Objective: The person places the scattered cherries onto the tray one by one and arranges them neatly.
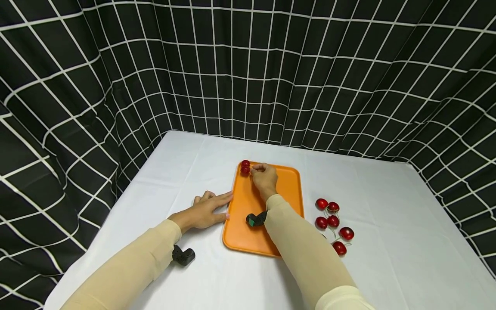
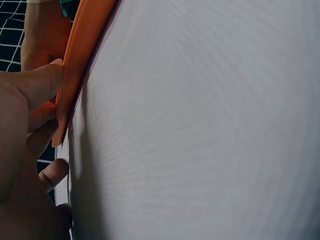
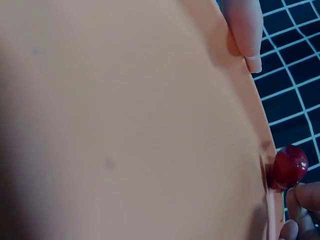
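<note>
By my reckoning, the work of setting cherries on the orange tray (image 1: 245, 206) is at an early stage. Two tray cherries (image 1: 245, 170) lie in its far left corner, one just nearer me than the other. At least six loose cherries (image 1: 333, 221) lie on the bench (image 1: 399, 258) to the tray's right, and I judge those to be what is left. My right grip (image 1: 265, 178), over the far part of the tray, is pinched: its fingertips (image 3: 307, 195) meet right beside a corner cherry, seemingly on the stem, so I take that one as not let go. My left grip (image 1: 205, 210) is released, fingers extended and touching the tray's left edge, perhaps to steady it.

Counted: one tray, two cherries on it, six plainly seen to its right, plus a dark sliver by my right sleeve (image 1: 306, 245) that may be a seventh. The thin stems among them are too tangled to count. Two black wrist devices show: one above the tray, one (image 1: 184, 256) left of its near end.
</note>
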